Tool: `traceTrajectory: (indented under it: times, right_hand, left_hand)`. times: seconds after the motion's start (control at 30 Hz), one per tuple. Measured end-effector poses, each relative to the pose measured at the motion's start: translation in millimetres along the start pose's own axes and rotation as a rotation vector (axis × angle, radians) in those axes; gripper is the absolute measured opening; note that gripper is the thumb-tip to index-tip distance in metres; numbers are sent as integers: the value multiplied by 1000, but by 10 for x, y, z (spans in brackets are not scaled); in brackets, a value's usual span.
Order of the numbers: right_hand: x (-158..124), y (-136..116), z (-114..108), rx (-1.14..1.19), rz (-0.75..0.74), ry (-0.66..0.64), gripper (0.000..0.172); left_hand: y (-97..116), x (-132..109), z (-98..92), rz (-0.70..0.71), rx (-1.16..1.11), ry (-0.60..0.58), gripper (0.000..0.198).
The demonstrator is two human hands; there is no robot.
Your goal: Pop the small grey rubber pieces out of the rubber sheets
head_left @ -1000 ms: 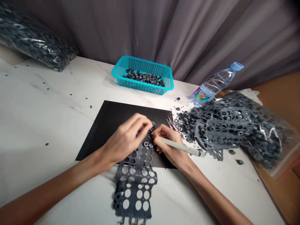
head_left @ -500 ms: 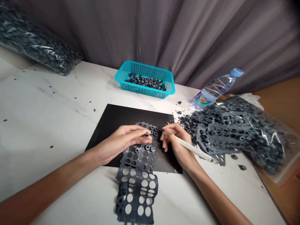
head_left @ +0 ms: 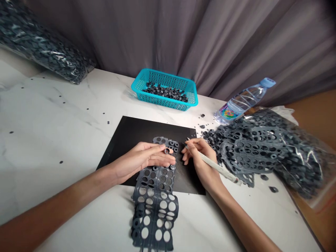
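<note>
My left hand (head_left: 145, 159) pinches a small black rubber ring (head_left: 167, 151) between thumb and fingers, its round opening visible. Under that hand runs a dark grey rubber sheet full of round holes (head_left: 157, 199), partly covered by the fingers. Several rings still sit in the sheet near its far end. My right hand (head_left: 201, 154) is closed around a slim white-handled tool (head_left: 217, 167), held like a pen. The tool's thin tip is near the thumb and index finger, and its exact kind is unclear. A black mat (head_left: 136, 129) lies beneath the sheet's far half.
Behind the mat stands a turquoise basket (head_left: 164, 104) with many black rings inside. To the right are a tilted water bottle (head_left: 241, 99) and a clear bag spilling perforated sheets and rubber pieces (head_left: 258, 147). Another filled bag (head_left: 52, 52) lies at the back left. Small black bits dot the white table.
My left hand has turned slightly, so the ring's opening now faces up and shows clearly. My right hand stays beside it with the tool. The whole view has shifted slightly.
</note>
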State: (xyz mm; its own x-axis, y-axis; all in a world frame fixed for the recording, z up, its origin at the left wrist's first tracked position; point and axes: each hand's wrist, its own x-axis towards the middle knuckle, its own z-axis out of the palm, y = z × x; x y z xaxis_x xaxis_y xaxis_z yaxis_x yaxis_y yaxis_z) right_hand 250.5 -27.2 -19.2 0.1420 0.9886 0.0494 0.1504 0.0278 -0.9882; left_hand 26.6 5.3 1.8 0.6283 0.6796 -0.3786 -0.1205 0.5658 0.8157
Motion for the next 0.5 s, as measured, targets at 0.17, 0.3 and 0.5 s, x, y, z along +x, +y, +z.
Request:
traceTrajectory:
  times: [0.17, 0.3, 0.5]
  right_hand:
    - [33, 74, 1, -85, -77, 106, 28]
    - [63, 157, -20, -117, -125, 163, 30]
    - [48, 104, -2, -43, -115, 81, 27]
  left_hand:
    - [1, 12, -11, 0, -8, -21, 40]
    - [0, 30, -16, 4, -7, -37, 41]
    - [17, 2, -12, -8, 3, -63, 40]
